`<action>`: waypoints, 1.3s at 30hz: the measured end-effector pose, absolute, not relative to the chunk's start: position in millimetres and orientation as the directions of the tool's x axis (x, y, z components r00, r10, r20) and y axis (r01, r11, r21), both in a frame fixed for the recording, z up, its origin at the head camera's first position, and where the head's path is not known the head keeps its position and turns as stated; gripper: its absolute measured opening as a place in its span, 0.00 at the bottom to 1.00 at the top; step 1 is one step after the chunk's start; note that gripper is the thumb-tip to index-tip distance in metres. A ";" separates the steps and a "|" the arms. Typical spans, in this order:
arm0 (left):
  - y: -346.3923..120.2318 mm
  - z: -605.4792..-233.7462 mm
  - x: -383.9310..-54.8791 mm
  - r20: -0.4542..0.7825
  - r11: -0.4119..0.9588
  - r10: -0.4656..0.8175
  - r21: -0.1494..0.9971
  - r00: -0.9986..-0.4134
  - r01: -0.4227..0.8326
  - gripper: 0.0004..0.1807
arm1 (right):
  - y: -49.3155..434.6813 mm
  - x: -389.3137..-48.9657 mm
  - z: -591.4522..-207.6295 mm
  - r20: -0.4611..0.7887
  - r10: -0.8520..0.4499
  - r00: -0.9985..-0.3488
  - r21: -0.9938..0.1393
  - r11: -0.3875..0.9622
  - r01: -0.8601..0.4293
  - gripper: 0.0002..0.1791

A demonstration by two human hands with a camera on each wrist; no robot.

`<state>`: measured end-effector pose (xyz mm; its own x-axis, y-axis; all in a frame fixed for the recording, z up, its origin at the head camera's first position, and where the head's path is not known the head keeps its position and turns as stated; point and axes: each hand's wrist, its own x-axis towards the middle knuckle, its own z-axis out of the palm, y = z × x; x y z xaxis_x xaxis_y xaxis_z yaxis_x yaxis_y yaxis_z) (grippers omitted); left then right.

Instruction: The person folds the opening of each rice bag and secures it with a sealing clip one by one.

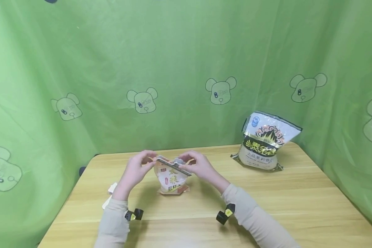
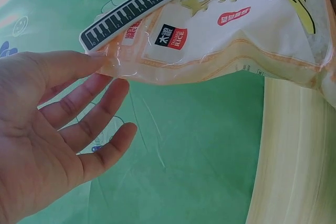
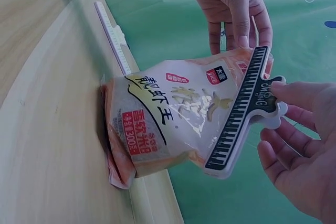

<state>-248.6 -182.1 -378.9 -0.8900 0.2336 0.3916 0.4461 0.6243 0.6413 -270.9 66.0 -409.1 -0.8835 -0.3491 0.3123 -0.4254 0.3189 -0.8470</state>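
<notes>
A small rice bag [image 1: 170,184] with orange edges stands upright on the table. Across its top lies a piano-keyboard clip [image 3: 239,111], black with white keys and a white rim. At the clip's handle, my right hand [image 3: 310,140] pinches with thumb on the front and fingers behind. My left hand [image 2: 68,114] pinches the bag's top corner right at the clip's end, its other fingers spread below. In the head view, the left hand [image 1: 135,170] and right hand [image 1: 201,168] are on either side of the bag's top.
A large rice bag [image 1: 260,148] stands at the back right of the wooden table [image 1: 235,220]. Near the left edge, a white clip [image 1: 106,202] lies partly behind the left forearm. Green curtains [image 1: 179,51] with bear-head prints hang round the table.
</notes>
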 end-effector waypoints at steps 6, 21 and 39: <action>-179.7 -377.3 -248.9 0.405 0.630 0.269 0.613 -0.874 0.478 0.20 | 74.9 -270.3 -408.0 0.317 -0.347 -0.883 -0.847 0.314 -0.428 0.22; -168.8 -367.5 -247.2 0.448 0.646 0.336 0.530 -0.828 0.549 0.27 | 95.0 -255.6 -391.4 0.319 -0.325 -0.890 -0.842 0.333 -0.424 0.21; -134.5 -351.1 -247.2 0.459 0.603 0.354 0.554 -0.815 0.574 0.26 | 134.6 -250.1 -393.9 0.329 -0.234 -0.915 -0.809 0.430 -0.401 0.20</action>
